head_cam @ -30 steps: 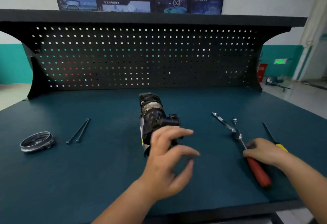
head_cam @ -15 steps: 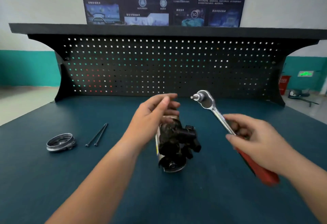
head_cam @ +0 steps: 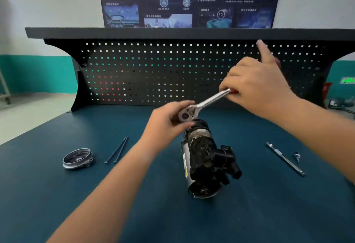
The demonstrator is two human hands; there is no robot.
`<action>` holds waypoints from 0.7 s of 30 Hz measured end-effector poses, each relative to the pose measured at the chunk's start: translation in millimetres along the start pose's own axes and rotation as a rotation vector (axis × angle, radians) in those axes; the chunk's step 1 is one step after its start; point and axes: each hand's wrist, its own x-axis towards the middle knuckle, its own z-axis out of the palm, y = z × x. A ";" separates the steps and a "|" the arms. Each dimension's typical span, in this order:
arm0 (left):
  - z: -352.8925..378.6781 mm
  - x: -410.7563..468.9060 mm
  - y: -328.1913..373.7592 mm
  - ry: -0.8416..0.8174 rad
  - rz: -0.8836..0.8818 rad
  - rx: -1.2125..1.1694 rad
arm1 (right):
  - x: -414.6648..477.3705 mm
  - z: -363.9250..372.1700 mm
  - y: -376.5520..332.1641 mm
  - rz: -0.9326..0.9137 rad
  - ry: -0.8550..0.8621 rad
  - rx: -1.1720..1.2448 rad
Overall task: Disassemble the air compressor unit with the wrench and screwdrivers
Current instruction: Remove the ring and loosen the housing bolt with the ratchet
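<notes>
The black and silver air compressor unit [head_cam: 206, 158] lies on the blue bench top [head_cam: 57, 194], its length running away from me. Above its far end I hold a ratchet wrench [head_cam: 203, 104] in the air. My right hand [head_cam: 257, 87] grips the red handle, with the index finger pointing up. My left hand [head_cam: 169, 123] pinches the wrench's round silver head from the left side. The head hovers just over the compressor's far end; I cannot tell whether it touches.
A round metal ring cover [head_cam: 77, 158] and two long thin bolts [head_cam: 116, 152] lie to the left. An extension bar [head_cam: 285, 159] and a small socket piece [head_cam: 297, 156] lie to the right. A black pegboard [head_cam: 153, 73] with a shelf stands at the back.
My right hand has swung the wrench so its head now points down-left toward the compressor. My left hand has moved from above the compressor onto the wrench head.
</notes>
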 end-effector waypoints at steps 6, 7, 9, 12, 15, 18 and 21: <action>57.1 -49.2 1.3 0.336 0.129 -0.080 | -44.2 21.8 -12.1 0.440 0.162 0.286; 61.0 -50.6 1.9 0.345 0.139 -0.109 | -52.3 24.8 -16.5 0.518 0.226 0.390; 63.5 -50.3 -0.4 0.357 0.160 -0.144 | -67.5 32.4 -24.1 0.680 0.385 0.765; 61.9 -50.3 -4.4 0.353 0.121 -0.210 | -71.4 32.8 -42.5 0.937 0.603 1.821; 61.7 -51.6 -5.6 0.284 0.079 -0.270 | -54.3 32.0 -55.8 1.014 0.596 2.230; 60.8 -51.8 -7.2 0.262 0.123 -0.259 | -27.0 26.7 -59.4 1.095 0.772 2.290; 57.6 -53.2 -15.4 0.288 0.078 -0.215 | -13.6 28.7 -58.3 1.163 0.772 2.285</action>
